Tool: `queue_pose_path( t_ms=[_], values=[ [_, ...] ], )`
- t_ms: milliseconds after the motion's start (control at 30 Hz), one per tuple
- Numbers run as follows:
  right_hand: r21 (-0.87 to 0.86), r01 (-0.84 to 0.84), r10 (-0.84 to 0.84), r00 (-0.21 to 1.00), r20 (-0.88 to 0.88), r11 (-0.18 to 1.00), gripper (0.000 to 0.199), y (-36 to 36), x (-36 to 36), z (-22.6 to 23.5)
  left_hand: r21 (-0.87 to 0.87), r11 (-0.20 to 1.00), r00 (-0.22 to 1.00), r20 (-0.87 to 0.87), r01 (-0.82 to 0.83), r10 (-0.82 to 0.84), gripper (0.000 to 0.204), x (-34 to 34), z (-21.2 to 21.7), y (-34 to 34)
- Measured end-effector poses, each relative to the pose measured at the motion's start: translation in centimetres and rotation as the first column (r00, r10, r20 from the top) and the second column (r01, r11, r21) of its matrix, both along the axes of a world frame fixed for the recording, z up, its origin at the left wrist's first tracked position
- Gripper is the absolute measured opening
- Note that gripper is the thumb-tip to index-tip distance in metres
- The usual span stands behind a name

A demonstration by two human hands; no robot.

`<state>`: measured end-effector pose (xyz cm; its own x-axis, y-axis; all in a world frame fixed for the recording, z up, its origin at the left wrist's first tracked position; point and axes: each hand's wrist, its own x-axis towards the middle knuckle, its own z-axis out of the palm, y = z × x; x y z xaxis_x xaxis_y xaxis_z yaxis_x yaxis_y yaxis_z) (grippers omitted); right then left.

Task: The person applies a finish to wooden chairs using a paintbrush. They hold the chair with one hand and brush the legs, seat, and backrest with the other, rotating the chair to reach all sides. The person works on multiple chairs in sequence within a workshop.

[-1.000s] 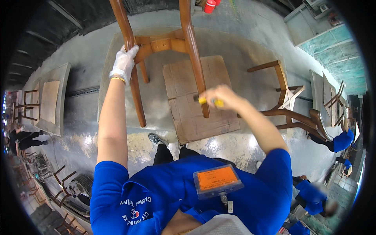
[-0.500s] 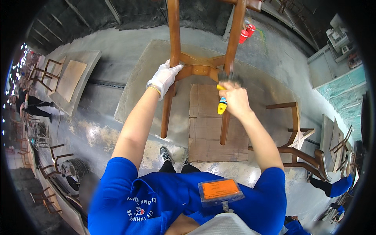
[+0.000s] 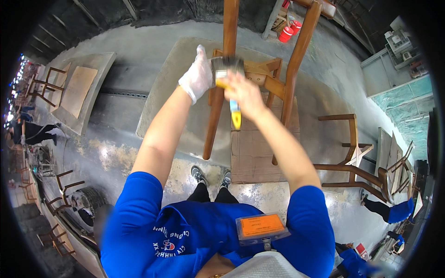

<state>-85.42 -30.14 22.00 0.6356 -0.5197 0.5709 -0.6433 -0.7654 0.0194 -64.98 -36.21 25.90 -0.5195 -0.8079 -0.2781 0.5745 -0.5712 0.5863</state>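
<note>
A brown wooden chair frame (image 3: 294,69) stands before me, with legs and curved cross rails showing. My right hand (image 3: 248,97) grips a wide paintbrush (image 3: 236,121) with a yellow handle. Its dark bristles, blurred by motion, are at the joint of the left leg and the rail. My left hand (image 3: 197,76), in a thin white glove, is just left of that joint with its fingers stretched upward. Whether it touches the wood I cannot tell. Part of the joint is hidden behind the brush and my right hand.
Under the chair lie a cardboard sheet (image 3: 257,157) and a grey board (image 3: 157,106). Another chair frame (image 3: 354,139) is close on the right. At the left, a table (image 3: 104,74) carries a chair frame and cardboard. Red containers (image 3: 286,34) stand beyond. Other people are at both sides.
The chair frame has shifted right and turned somewhat. My right hand has brought the brush left and up to the left leg's joint. My left hand has let go of the leg, its fingers now raised.
</note>
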Motion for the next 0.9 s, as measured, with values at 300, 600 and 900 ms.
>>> queue_pose_path(
  t_ms=[300, 600, 900],
  values=[
    [0.762, -0.291, 0.058, 0.946, 0.318, 0.579, 0.019, 7.7, 3.3, -1.8, -0.165, 0.957, 0.961, 0.183, 0.237, -0.207, 0.111, 0.5, 0.4, -3.2],
    [0.314, -0.022, -0.054, 0.971, 0.233, 0.949, 0.023, 11.6, 3.8, -7.2, -0.157, 0.946, 0.881, 0.431, 0.285, -0.194, 0.114, 0.5, 0.1, -4.3],
    [0.733, -0.293, -0.109, 0.888, 0.446, 0.614, 0.02, 6.6, 2.8, -2.0, -0.145, 0.906, 0.909, 0.193, 0.398, -0.368, 0.1, -0.2, -0.6, -3.5]
  ],
)
